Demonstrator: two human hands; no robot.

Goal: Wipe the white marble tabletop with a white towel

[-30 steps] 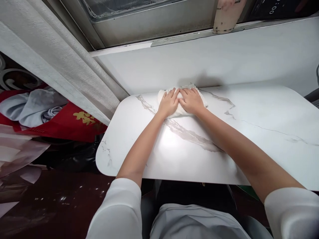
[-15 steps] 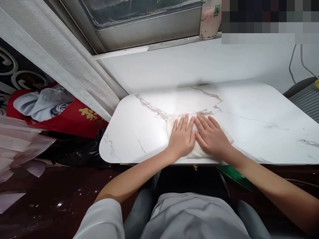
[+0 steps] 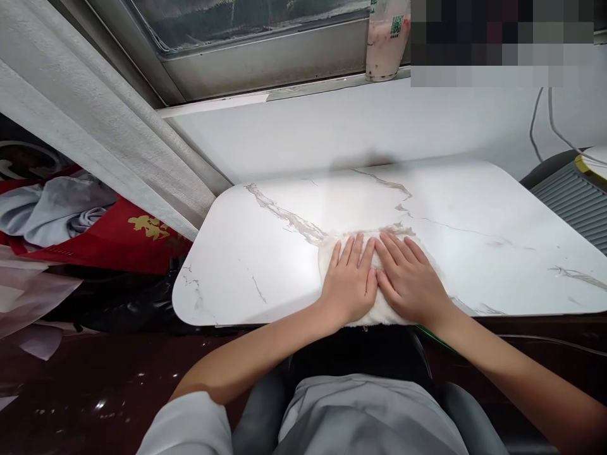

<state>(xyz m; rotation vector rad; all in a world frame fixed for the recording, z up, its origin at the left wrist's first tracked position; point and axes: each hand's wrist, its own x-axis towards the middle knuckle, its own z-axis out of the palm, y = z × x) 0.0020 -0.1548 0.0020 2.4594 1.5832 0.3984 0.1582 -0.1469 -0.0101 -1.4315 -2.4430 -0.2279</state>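
A white cloth [image 3: 379, 309] lies at the near edge of a white marble table [image 3: 265, 253]. Both of my hands press flat on it, side by side. My left hand [image 3: 349, 278] covers the cloth's left part, fingers stretched out and pointing away from me. My right hand [image 3: 408, 278] covers the right part, fingers also stretched flat. The cloth's near hem reaches the table's front edge.
A grey curtain [image 3: 95, 126] hangs at the left. Red and grey fabric [image 3: 80, 221] is piled beside the table. A pink drink cup [image 3: 386, 38] stands on the window sill. A grey ribbed object [image 3: 576, 196] and cables sit at the right.
My hands have slid the cloth from the table's far edge back toward me to the near edge, staying flat on it throughout.
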